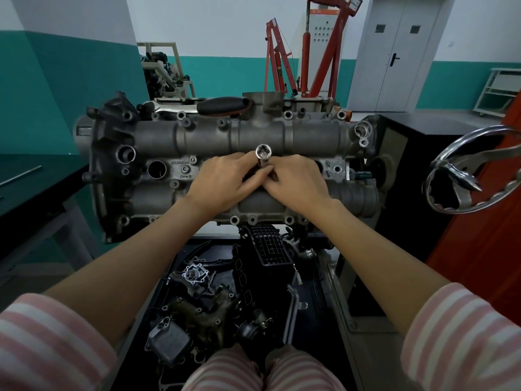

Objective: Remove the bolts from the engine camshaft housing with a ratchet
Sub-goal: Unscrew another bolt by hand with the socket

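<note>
Both hands, left hand (222, 183) and right hand (296, 182), pinch the socket extension (263, 156) standing upright mid-way along the camshaft housing (208, 136); stiff, smooth steel, likely slippery, best gripped low on its shank; the ratchet (222, 106) lies at the housing's far edge

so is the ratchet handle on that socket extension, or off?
Off. The socket extension stands upright between both hands, its square drive hole open on top. The ratchet lies along the far edge of the camshaft housing.

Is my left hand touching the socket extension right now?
Touching: the head view shows the left hand fingers wrapped against the socket extension shaft.
</note>
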The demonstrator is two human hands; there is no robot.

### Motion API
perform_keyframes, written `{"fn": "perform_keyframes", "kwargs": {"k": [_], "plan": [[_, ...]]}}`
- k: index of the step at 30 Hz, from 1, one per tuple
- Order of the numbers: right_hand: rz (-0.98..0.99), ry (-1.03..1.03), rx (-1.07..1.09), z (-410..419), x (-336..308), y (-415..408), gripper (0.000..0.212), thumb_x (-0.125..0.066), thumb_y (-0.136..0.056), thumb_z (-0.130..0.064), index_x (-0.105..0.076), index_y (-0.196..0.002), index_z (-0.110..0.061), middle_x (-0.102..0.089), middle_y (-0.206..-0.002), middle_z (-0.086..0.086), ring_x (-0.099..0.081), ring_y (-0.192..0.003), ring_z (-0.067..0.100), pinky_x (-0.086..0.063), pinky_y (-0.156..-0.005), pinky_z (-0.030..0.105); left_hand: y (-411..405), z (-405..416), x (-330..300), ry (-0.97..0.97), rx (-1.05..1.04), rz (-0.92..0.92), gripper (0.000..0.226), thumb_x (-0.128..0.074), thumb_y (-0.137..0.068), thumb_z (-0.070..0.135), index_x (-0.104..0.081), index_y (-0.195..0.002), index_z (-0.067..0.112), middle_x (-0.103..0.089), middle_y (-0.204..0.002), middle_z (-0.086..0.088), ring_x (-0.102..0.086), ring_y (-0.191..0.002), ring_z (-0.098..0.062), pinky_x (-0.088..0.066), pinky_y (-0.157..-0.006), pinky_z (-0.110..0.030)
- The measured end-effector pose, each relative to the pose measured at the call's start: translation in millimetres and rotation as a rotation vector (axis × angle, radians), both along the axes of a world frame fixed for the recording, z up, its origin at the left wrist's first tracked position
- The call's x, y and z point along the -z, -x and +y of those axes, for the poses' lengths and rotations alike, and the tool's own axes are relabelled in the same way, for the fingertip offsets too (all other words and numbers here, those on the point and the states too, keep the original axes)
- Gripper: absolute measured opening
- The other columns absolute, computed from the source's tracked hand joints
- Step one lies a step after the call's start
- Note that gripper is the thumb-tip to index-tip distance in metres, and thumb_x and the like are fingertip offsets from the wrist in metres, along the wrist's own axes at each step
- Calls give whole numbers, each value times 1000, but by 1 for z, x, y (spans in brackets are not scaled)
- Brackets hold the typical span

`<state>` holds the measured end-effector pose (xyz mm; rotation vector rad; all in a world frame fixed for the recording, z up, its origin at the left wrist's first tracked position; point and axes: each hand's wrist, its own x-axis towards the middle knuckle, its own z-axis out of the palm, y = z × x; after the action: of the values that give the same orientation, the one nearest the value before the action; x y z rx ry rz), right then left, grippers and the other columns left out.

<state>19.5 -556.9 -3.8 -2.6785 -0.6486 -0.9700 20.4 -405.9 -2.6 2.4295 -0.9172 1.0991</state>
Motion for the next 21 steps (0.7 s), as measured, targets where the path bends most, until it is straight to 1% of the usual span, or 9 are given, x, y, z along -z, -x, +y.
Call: {"fn": "perform_keyframes", "kwargs": {"k": [2, 5, 7, 9, 11, 13, 15, 17, 21], "plan": [[-13, 25, 3, 0, 0, 0, 24, -45, -90, -28, -62, -89, -11, -65, -76, 6, -59, -73, 25, -22, -60, 27, 0, -1, 0, 11, -3, 0, 53, -34, -88, 47, -67, -90, 5, -66, -73, -11, -61, -60, -31, -43, -49, -32], [-14, 47, -3, 0, 1, -2, 25, -45, -89, -29, -60, -99, -12, -65, -81, 3, -60, -74, 24, -24, -60, 26, 1, -1, 0, 24, 12, 7, 51, -35, -87, 45, -66, -93, 5, -67, -74, -10, -62, -60, -30, -46, -50, -35], [-19, 45, -13, 0, 1, -2, 27, -46, -88, -31, -57, -103, -11, -65, -83, 3, -60, -74, 23, -27, -60, 27, 2, -1, 0, 12, 16, 5, 50, -34, -87, 44, -65, -92, 5, -66, -74, -9, -61, -59, -30, -43, -49, -31], [-20, 23, -22, 0, 1, -1, 28, -48, -87, -32, -55, -101, -9, -65, -82, 3, -60, -72, 24, -29, -60, 28, 2, -1, 1, 2, 5, 3, 51, -32, -86, 44, -64, -91, 4, -65, -72, -9, -59, -57, -31, -38, -49, -29], [-14, 1, -28, 0, 0, 0, 26, -48, -88, -33, -51, -92, -8, -62, -77, 3, -59, -69, 25, -30, -59, 29, 1, -1, 1, -5, -14, -3, 53, -30, -86, 44, -64, -86, 3, -63, -70, -10, -58, -57, -33, -34, -50, -28], [-5, -3, -20, 0, 0, 0, 28, -47, -89, -37, -52, -89, -9, -63, -75, 3, -60, -70, 24, -33, -58, 29, 0, -1, 1, -8, -17, -10, 54, -30, -88, 44, -64, -83, 3, -63, -70, -11, -59, -58, -33, -32, -51, -28], [6, 0, -13, 0, -1, 0, 31, -47, -88, -40, -58, -91, -12, -65, -76, 2, -61, -73, 22, -35, -60, 29, 1, 0, 1, 2, -9, -2, 54, -31, -88, 45, -66, -83, 4, -65, -70, -11, -60, -60, -32, -35, -51, -29], [7, 6, -10, 0, -1, 0, 30, -46, -88, -39, -63, -92, -15, -66, -76, 2, -61, -74, 22, -35, -61, 28, 1, 0, 1, 17, -11, 13, 56, -31, -88, 48, -67, -83, 6, -65, -69, -11, -61, -61, -31, -39, -52, -31], [1, 31, 2, -1, 0, 0, 28, -44, -91, -32, -64, -94, -13, -64, -76, 4, -59, -74, 23, -29, -61, 28, 2, -1, 0, 38, -2, 36, 52, -32, -87, 50, -61, -84, 7, -62, -65, -7, -59, -59, -29, -44, -51, -34]]}}
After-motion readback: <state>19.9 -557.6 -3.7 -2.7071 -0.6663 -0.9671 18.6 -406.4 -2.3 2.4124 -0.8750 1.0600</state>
